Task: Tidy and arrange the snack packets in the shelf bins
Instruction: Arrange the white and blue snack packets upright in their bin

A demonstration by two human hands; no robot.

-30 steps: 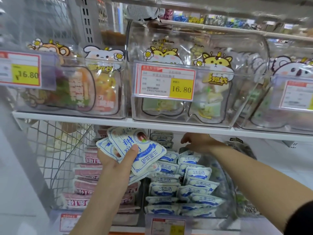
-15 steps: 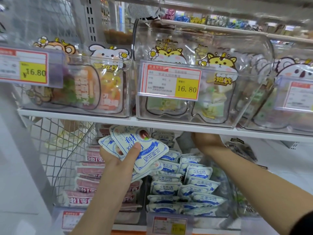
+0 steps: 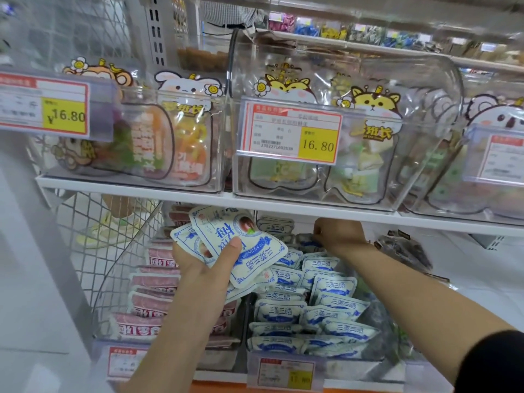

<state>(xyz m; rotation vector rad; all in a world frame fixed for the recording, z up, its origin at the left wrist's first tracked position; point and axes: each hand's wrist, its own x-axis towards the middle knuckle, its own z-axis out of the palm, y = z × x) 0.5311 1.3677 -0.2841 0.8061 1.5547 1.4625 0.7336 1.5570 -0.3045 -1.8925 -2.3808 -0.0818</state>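
The left hand (image 3: 204, 268) grips a fanned bunch of white-and-blue snack packets (image 3: 255, 251), thumb pressed across the front of the top one and fingers curled behind. It holds them up above the near end of the lower shelf bin (image 3: 368, 370). That bin is filled with rows of matching packets (image 3: 312, 310). The right hand (image 3: 340, 234) reaches to the far end of the same bin, just under the white shelf board (image 3: 141, 188). Its fingers are bent down onto the rearmost packets, though whether they pinch one cannot be told. Left of this bin are stacked pink packets (image 3: 150, 304). On the shelf above stand clear bins (image 3: 368, 137) of sweets with a price tag (image 3: 292, 131).
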